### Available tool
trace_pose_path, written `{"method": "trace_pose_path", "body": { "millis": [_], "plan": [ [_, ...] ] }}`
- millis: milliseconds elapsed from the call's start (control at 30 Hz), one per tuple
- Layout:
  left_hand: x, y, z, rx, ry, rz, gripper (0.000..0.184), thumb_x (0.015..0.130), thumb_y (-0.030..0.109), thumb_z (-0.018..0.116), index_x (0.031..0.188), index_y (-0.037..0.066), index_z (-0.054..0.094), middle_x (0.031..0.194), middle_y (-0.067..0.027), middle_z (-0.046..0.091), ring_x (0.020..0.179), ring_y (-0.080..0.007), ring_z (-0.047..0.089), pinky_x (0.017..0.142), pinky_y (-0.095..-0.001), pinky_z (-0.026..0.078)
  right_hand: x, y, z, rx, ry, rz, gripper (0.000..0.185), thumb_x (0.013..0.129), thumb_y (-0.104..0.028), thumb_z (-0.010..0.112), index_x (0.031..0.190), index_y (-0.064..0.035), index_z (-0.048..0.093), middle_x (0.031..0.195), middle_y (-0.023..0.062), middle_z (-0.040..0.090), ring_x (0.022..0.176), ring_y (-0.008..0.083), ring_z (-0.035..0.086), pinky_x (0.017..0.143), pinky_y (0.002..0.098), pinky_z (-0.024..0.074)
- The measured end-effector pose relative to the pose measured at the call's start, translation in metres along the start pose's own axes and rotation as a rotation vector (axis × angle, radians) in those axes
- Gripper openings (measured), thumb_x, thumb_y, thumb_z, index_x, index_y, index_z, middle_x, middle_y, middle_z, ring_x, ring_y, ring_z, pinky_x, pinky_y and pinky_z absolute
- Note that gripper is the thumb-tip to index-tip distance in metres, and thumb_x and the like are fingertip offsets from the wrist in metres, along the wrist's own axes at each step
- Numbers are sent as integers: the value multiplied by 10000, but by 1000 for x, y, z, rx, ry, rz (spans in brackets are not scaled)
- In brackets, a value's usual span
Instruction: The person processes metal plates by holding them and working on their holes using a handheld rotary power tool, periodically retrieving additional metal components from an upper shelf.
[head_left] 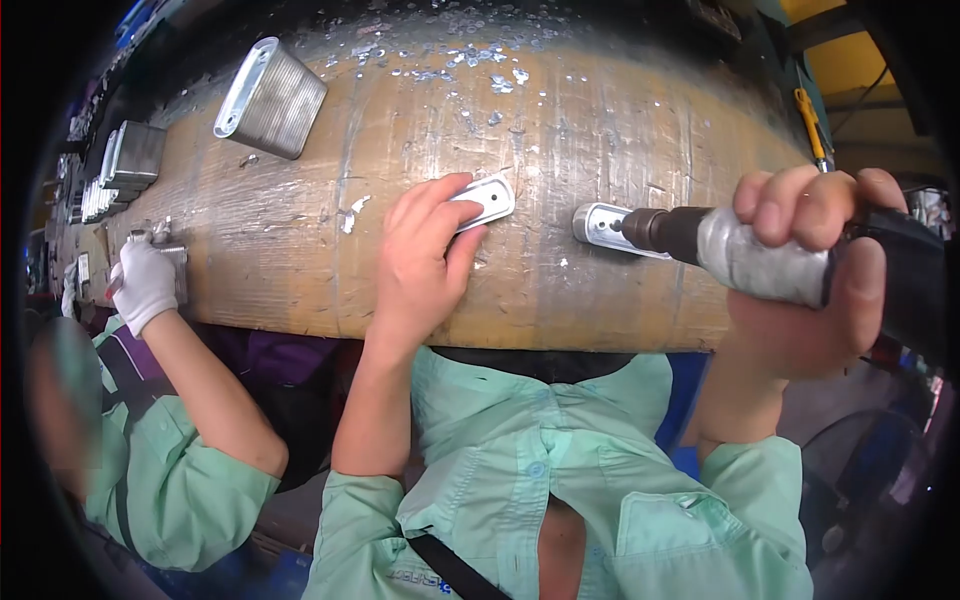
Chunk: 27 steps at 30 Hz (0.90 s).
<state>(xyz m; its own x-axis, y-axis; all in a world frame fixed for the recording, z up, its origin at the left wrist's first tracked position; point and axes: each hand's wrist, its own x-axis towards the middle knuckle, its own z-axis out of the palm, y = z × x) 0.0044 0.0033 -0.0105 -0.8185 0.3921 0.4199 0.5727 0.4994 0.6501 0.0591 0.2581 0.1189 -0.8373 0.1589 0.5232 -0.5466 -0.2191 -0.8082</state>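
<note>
My left hand [425,250] pinches a small oblong metal plate [496,194] with rounded ends, a raised rim and a dark hole, held at the tabletop. My right hand [815,240] is wrapped around a power drill [765,255] whose body is bound in silvery tape. The drill lies nearly level in view, its dark nose pointing left. Its tip is over a second oblong metal plate [598,222] on the table; the nose covers part of that plate. Whether the tip touches it I cannot tell.
A tall stack of metal plates [280,100] stands at the upper left of the worn table [400,130], with more stacks [135,155] beyond. Metal scraps [450,65] litter the far side. A co-worker's white-gloved hand [148,285] works at left. A yellow-handled tool [810,120] is at the upper right.
</note>
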Motion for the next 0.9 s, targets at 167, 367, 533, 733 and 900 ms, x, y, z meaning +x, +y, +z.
{"method": "trace_pose_path", "body": {
  "millis": [167, 367, 533, 733, 900],
  "plan": [
    [-2, -1, 2, -32, 9, -8, 195, 767, 39, 727, 947, 32, 653, 1156, -126, 650, 1074, -336, 592, 935, -418, 435, 0, 18, 2, -9, -37, 0, 386, 937, -254, 492, 1283, -81, 493, 907, 30, 549, 853, 216, 524, 796, 418, 416],
    [-3, -8, 1, 1, 18, 60, 213, 769, 49, 721, 965, 48, 636, 1169, -119, 639, 1084, -327, 586, 935, -430, 428, 0, 23, 10, -95, -18, -31, 361, 917, -223, 568, 1237, -85, 473, 864, 53, 548, 783, 229, 540, 749, 425, 453],
    [-3, -4, -1, -7, 34, 58, 215, 759, 49, 740, 955, 40, 652, 1150, -138, 657, 1081, -330, 606, 919, -412, 453, 1, 21, 15, -125, -14, -17, 396, 900, -192, 612, 1243, -72, 454, 848, 80, 549, 757, 233, 557, 730, 430, 488],
    [1, 13, -7, 177, 26, 115, 344, 730, 100, 767, 1048, 54, 644, 1205, -134, 635, 1160, -339, 566, 987, -446, 398, -17, 11, 1, -42, 24, -89, 443, 902, -212, 588, 1305, -78, 462, 867, 56, 550, 791, 221, 553, 765, 419, 462],
    [21, 51, 8, 86, -108, 236, 514, 721, 124, 783, 1198, 60, 601, 1236, -134, 622, 1224, -348, 524, 1043, -469, 355, -45, -22, -36, 28, 126, -82, 438, 920, -271, 543, 1305, -79, 463, 880, 39, 545, 813, 218, 540, 788, 409, 428]
  ]
}}
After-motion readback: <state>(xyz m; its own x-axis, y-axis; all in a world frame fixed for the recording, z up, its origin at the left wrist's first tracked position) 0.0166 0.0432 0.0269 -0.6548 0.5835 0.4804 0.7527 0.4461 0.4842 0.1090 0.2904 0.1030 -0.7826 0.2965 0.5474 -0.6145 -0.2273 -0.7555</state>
